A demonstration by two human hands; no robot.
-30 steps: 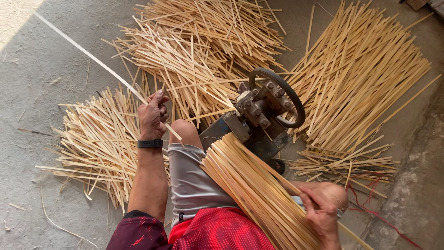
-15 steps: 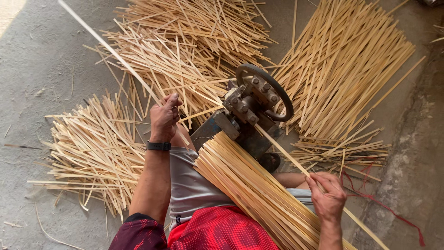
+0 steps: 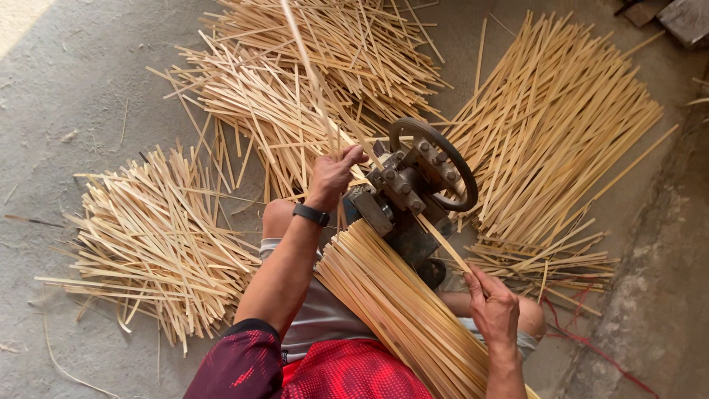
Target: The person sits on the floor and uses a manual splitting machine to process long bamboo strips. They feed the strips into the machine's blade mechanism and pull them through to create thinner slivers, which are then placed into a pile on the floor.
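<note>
Grey concrete floor (image 3: 81, 96) all round, strewn with heaps of thin bamboo strips: a tangled heap (image 3: 155, 244) at left of the frame, a criss-crossed heap (image 3: 295, 81) at top centre, a fanned heap (image 3: 561, 140) at right. Red cord (image 3: 591, 343) trailing across the floor at lower right. At centre, a small dark metal splitting machine (image 3: 406, 199) with a round handwheel (image 3: 436, 162), wedged between bare knees. Across the lap, running from lower right of the frame up to the machine, a thick neat bundle of uncut strips (image 3: 399, 310).

Left hand (image 3: 334, 174), black band at the wrist, closed round a single long strip (image 3: 303, 55) leaving the far side of the machine and rising toward the top edge of the frame. Right hand (image 3: 493, 307), at lower right, fingers pinched on the near end of a strip (image 3: 450, 247) slanting up into the machine's mouth; whether one continuous piece with the upper strip, hard to tell, since the machine hides the join.

Judged from these positions, a feed-and-pull through the cutter. Best done with the strip kept straight and in line with the slot, both grips firm but light, pull from the left matched evenly to the push from the right, no twisting or bowing that could snap or skew the split. Fingertips well back from the rollers and blade. Bundle steady on the lap, close by for reaching.
</note>
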